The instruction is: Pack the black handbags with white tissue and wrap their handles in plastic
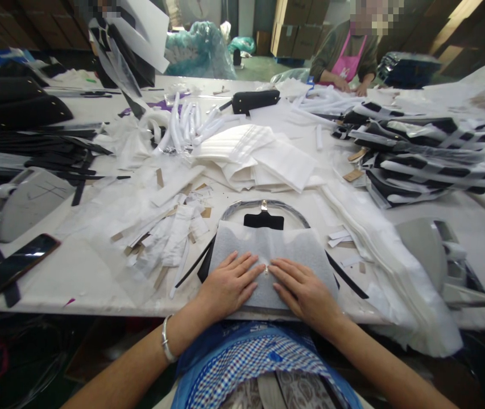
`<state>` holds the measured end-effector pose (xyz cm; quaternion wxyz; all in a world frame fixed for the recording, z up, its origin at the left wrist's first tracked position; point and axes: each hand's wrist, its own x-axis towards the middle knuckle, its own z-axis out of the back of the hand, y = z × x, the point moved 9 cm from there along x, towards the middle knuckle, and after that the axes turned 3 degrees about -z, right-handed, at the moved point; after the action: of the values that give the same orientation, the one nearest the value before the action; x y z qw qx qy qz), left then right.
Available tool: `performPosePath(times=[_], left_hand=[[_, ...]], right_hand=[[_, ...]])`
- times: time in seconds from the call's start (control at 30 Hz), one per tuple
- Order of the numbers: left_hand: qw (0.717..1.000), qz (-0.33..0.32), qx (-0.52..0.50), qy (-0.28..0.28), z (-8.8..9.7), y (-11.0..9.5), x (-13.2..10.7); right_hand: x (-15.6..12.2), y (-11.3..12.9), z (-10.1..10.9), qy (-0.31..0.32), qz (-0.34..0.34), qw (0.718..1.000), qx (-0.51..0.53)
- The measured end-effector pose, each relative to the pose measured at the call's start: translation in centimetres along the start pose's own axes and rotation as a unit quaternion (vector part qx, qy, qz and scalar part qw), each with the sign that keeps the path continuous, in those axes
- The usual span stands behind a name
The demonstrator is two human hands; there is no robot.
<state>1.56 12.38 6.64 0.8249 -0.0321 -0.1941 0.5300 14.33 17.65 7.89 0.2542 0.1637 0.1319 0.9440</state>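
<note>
A black handbag (204, 266) lies at the table's front edge, mostly covered by a sheet of thin white wrapping (268, 241). Its wrapped handle (297, 211) arches up behind, and a black flap (263, 220) with a metal clasp (264, 205) sticks out above the sheet. My left hand (230, 284) lies flat on the sheet's left half, fingers stretched out. On the right half rests my right hand (304, 288), also flat and open. Between the fingertips a small metal piece (266, 269) shows through the wrapping. Black strap ends poke out at both sides.
Left are paper scraps and tags (169, 233), a phone (14, 267) and a grey tape dispenser (33, 199). Foam sheets (259, 153) lie behind the bag. A white foam strip (391, 261) and wrapped black pieces (430, 153) are right. A co-worker (344, 57) stands across the table.
</note>
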Motion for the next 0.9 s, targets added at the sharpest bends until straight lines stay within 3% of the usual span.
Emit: performPosePath(times=[0.13, 0.37, 0.67, 0.9], left_hand=[[1.0, -0.005, 0.007, 0.002, 0.0, -0.1, 0.1], [0.999, -0.006, 0.032, 0.026, -0.4, -0.3, 0.2], [0.997, 0.01, 0.021, 0.069, -0.9, 0.7, 0.2], [0.994, -0.003, 0.021, 0.103, -1.4, 1.1, 0.5]], right_hand=[[-0.2, 0.6, -1.0, 0.027, 0.028, 0.997, -0.062], [0.3, 0.6, -1.9, 0.085, -0.003, 0.992, -0.097], [1.1, -2.5, -1.9, 0.133, -0.009, 0.989, -0.064], [0.4, -2.9, -2.9, 0.127, -0.044, 0.99, -0.05]])
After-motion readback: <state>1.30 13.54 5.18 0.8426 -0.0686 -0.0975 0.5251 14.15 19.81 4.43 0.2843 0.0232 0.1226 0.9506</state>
